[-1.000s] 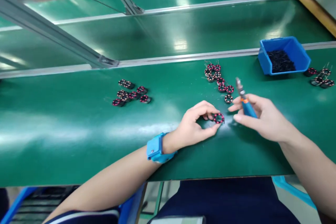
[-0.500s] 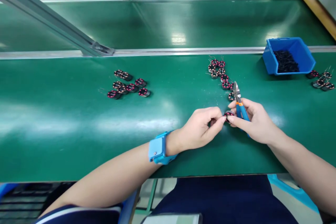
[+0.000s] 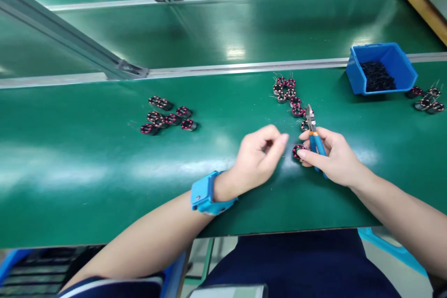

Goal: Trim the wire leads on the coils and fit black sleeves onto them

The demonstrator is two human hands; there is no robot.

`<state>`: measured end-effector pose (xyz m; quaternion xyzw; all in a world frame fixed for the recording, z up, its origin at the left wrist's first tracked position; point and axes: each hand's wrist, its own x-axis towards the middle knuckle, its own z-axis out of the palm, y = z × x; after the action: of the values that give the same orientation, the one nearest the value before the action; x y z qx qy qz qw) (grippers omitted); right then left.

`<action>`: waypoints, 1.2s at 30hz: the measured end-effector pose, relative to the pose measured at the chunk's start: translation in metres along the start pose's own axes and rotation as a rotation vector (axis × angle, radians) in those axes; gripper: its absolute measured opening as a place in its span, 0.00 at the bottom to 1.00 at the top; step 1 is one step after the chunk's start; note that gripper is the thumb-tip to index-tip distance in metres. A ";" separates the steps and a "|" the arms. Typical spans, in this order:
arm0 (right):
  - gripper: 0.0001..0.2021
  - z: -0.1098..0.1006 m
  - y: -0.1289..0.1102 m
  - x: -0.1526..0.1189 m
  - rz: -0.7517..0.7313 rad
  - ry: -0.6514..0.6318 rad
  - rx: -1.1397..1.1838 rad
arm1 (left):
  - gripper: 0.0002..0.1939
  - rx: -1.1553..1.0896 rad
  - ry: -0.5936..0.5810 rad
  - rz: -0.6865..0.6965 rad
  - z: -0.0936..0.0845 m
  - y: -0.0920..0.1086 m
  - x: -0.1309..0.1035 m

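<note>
One ring (image 3: 295, 152), between right fingers (image 3: 313, 158); pliers (image 3: 313, 133) alongside

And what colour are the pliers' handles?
The handles are blue, with orange at the top, in the head view.

Left hand (image 3: 260, 156): off the wound ring (image 3: 298, 152) after gripping its rim a second ago; now curled just left of it, thumb against forefinger.
Right hand (image 3: 338, 156): a second ago well clear of the ring, with only cutters (image 3: 314, 137); now pinching ring too.
Ring: passed from left hold to right.
</note>
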<state>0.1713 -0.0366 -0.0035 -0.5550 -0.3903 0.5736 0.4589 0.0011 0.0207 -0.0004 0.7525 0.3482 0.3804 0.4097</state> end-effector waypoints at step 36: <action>0.17 -0.005 0.007 -0.005 -0.034 -0.041 -0.031 | 0.15 -0.810 -0.276 -0.667 -0.019 -0.010 -0.026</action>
<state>0.1756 -0.0434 -0.0098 -0.5435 -0.4179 0.5710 0.4516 -0.0289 0.0100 -0.0094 0.4261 0.3367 0.2313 0.8072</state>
